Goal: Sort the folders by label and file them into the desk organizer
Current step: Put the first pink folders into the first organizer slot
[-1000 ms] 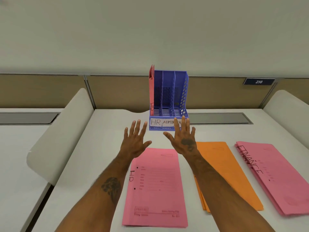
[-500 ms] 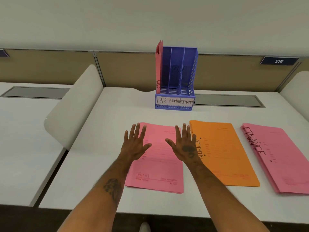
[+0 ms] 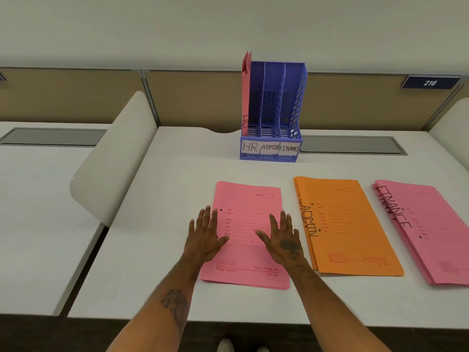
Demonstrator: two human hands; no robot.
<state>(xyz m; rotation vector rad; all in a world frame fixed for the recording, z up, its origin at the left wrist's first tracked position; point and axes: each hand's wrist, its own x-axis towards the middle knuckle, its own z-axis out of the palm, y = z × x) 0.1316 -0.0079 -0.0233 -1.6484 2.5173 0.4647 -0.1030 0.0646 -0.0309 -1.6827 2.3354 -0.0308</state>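
Observation:
A blue desk organizer [image 3: 294, 102] stands at the back of the white desk, its slots labelled HR, ADMIN and FINANCE. One pink HR folder [image 3: 245, 92] stands upright in its left slot. A pink folder stack [image 3: 250, 207] lies flat in front of me. My left hand [image 3: 204, 235] hovers flat over its left edge, fingers spread. My right hand [image 3: 283, 237] is spread over its right side. Neither hand grips anything. An orange ADMIN stack [image 3: 350, 224] lies to the right, and a pink FINANCE stack [image 3: 431, 229] farther right.
A white curved divider [image 3: 111, 161] rises at the desk's left edge, another [image 3: 454, 118] at the far right. A grey cable hatch [image 3: 352, 144] lies behind the folders. A tan partition with plate 216 [image 3: 430, 83] backs the desk. My shoes [image 3: 225, 346] show below the front edge.
Both hands drew back from the organizer and came down over the pink HR stack. My view tilted down and pulled back, showing the desk's front edge.

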